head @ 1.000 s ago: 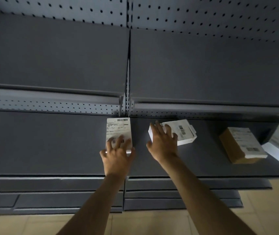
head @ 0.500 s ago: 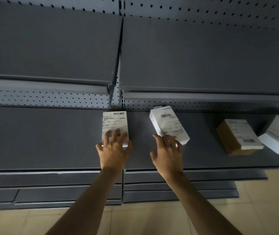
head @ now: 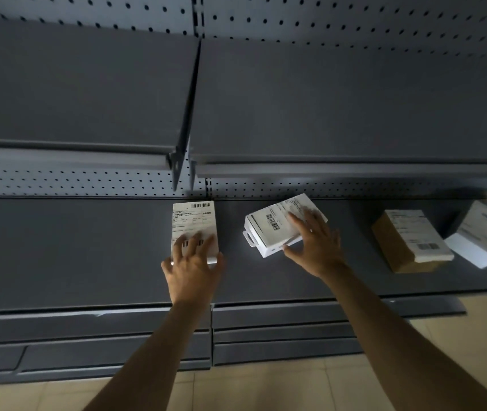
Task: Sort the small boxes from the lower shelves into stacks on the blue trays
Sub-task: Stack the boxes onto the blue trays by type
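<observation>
On the lower shelf [head: 58, 247], near its middle seam, the left hand [head: 192, 268] lies with fingers spread flat over the near end of a thin white labelled box [head: 193, 221]. Just to its right, the right hand [head: 316, 247] pinches a white hang-tab box [head: 269, 229], fingers across the label and thumb against the near side. Both look like light, stiff card. The smooth labels may slip, so gripping across the edges seems safest. A brown carton [head: 405, 244] and another white box [head: 479, 241] lie toward the shelf's right end.
</observation>
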